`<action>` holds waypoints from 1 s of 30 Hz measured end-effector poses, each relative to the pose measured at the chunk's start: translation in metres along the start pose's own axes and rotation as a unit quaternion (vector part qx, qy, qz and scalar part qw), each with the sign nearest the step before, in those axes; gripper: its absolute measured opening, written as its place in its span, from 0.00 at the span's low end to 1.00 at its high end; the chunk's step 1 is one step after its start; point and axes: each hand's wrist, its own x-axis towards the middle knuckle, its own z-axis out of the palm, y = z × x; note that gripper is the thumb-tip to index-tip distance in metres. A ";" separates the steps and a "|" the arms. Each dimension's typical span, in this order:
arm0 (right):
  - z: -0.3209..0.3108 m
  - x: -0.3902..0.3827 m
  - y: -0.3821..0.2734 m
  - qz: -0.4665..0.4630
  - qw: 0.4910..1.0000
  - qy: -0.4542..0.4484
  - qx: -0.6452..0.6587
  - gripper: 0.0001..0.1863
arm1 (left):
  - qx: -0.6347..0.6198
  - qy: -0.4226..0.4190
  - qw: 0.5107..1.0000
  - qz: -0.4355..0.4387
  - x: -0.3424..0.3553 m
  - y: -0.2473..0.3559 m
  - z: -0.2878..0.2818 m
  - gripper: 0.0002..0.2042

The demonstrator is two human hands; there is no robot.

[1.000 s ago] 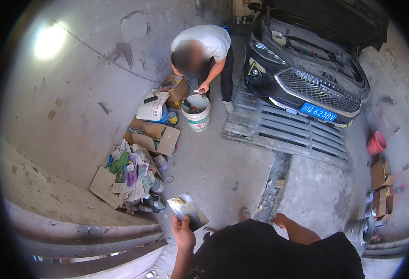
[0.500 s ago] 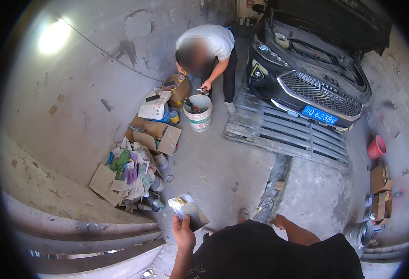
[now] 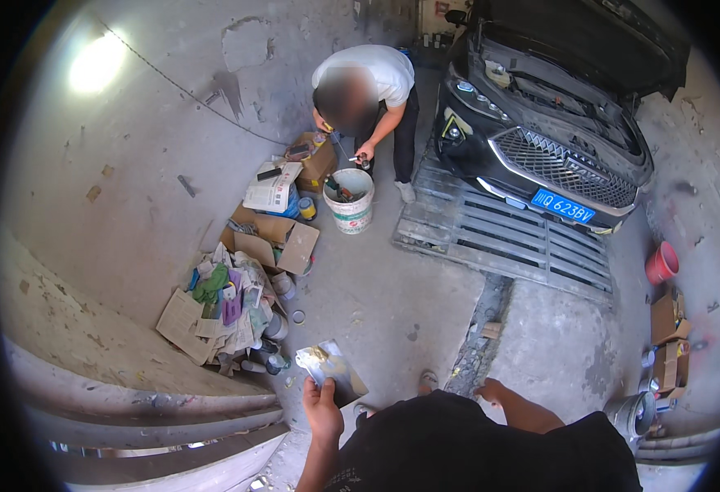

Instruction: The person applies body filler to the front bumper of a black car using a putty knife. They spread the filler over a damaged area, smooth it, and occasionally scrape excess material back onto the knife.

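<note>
My left hand [image 3: 322, 407] grips a thin flat plate [image 3: 342, 385] by its near edge, thumb on top. A yellowish smear of paste [image 3: 317, 354] lies on the plate's far left part. On the other side of my black shirt, my right hand [image 3: 493, 393] is low beside my body with its fingers curled; whatever it may hold is hidden. Ahead, another person in a light grey shirt [image 3: 391, 72] bends over a white bucket [image 3: 352, 218] that has tools inside. That person's hands hold a thin tool with a yellow handle [image 3: 327, 127] and a small dark object [image 3: 365, 161].
At right stands a black car [image 3: 499, 156] with its hood raised, before a slatted metal grate [image 3: 507, 238]. Newspapers and rags [image 3: 233, 307] and an open cardboard box [image 3: 298, 248] line the left wall. A red bucket [image 3: 661, 263] and boxes [image 3: 667, 318] are far right.
The other person's hands and thin tool have shifted slightly above the bucket. My left hand still grips the plate in nearly the same place, with its tilt slightly changed.
</note>
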 end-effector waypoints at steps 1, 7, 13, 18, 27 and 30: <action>-0.002 -0.003 -0.004 0.000 1.000 -0.001 -0.006 0.30 | -0.001 -0.002 1.000 -0.001 0.001 0.001 0.000 0.10; -0.007 -0.022 -0.023 0.009 1.000 0.002 0.025 0.28 | -0.008 -0.005 1.000 -0.003 0.005 0.000 0.000 0.10; 0.005 -0.012 -0.012 0.005 0.998 0.016 0.053 0.28 | -0.008 0.002 1.000 -0.005 0.008 -0.006 -0.002 0.10; 0.009 0.006 0.002 -0.004 1.000 -0.008 0.030 0.33 | -0.009 -0.002 1.000 -0.002 0.009 -0.007 -0.003 0.10; 0.008 0.009 -0.002 -0.027 0.999 -0.029 0.030 0.31 | -0.002 0.000 1.000 -0.008 0.011 -0.008 -0.004 0.10; 0.007 0.009 -0.003 -0.033 0.998 -0.029 0.042 0.32 | -0.002 -0.001 1.000 -0.010 0.011 -0.007 -0.004 0.10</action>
